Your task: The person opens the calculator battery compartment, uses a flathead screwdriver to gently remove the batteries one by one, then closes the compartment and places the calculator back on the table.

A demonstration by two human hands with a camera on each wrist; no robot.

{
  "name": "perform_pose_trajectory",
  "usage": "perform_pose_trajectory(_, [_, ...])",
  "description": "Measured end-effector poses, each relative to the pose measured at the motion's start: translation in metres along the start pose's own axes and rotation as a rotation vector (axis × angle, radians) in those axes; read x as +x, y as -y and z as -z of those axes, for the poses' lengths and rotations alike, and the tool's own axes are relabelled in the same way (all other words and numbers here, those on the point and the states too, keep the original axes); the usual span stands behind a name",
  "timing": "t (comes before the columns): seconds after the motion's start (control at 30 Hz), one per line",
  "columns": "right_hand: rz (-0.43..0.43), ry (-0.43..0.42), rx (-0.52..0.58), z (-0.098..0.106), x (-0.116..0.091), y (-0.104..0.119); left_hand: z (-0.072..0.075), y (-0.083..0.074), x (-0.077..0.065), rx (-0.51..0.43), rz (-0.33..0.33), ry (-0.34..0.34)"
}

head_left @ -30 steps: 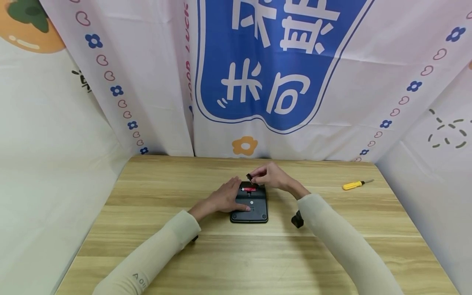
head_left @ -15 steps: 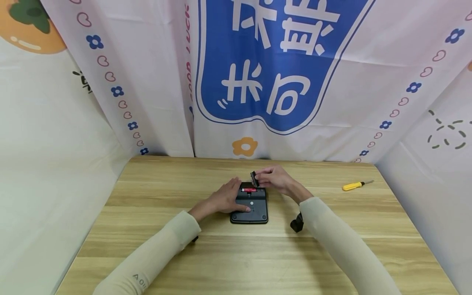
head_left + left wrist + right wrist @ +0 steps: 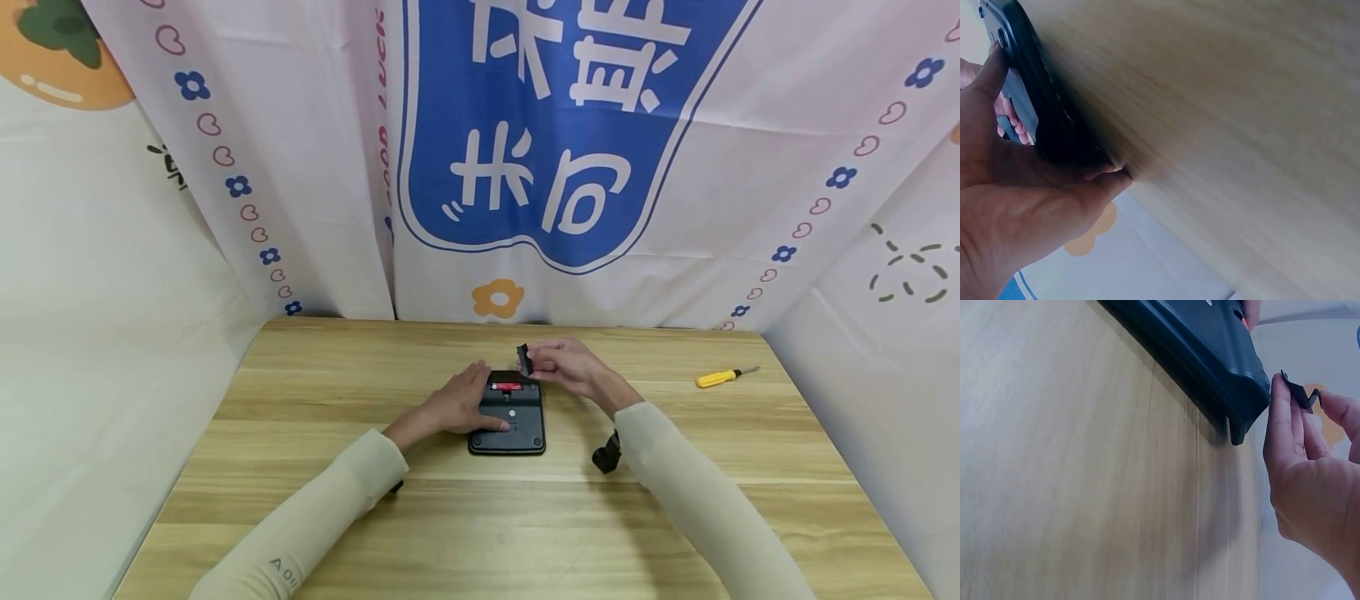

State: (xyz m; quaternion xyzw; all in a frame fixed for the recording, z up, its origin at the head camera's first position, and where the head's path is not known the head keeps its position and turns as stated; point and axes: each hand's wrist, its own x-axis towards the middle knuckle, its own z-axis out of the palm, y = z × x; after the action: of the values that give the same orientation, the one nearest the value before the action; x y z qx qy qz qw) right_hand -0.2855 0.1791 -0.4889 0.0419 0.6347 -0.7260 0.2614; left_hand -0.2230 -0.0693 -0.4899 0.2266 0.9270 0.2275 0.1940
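Right grip [image 3: 567,364] slightly farther right, black piece [image 3: 524,360] between fingertips [image 3: 1279,394]

"GOOD LUCK" [image 3: 383,125], "未来可期" [image 3: 498,171] on backdrop [image 3: 330,167]; unclear sleeve letters [image 3: 283,571]

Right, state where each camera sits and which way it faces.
Head: worn there, facing forward and down at table and cloth; left hand, right hand, sleeves.
Left wrist: worn there, facing black device and table; left hand and part of right.
Right wrist: worn there, facing table, black device and small piece; right hand and bit of left.
Both wrist views share the black device, table and both hands.
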Motion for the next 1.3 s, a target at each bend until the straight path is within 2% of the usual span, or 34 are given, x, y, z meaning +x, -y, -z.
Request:
perform_pose_trajectory(0.57, [-0.008, -0.084, 0.074, 0.023, -0.004, 0.0, 0.001, 0.0, -0.001, 0.007, -0.002, 0.0])
perform_pose_trajectory(0.73, [0.003, -0.081, 0.092, 0.03, -0.007, 0.0, 0.001, -0.001, -0.001, 0.007, 0.004, -0.002])
perform_pose_trajectory(0.97, [0.015, -0.073, 0.045, 0.043, -0.013, 0.0, -0.001, 0.0, -0.001, 0.006, 0.001, -0.007])
perform_pose_trajectory(1.3, [0.022, -0.096, 0.083, 0.061, -0.018, 0.006, -0.001, 0.002, -0.001, -0.008, -0.019, -0.018])
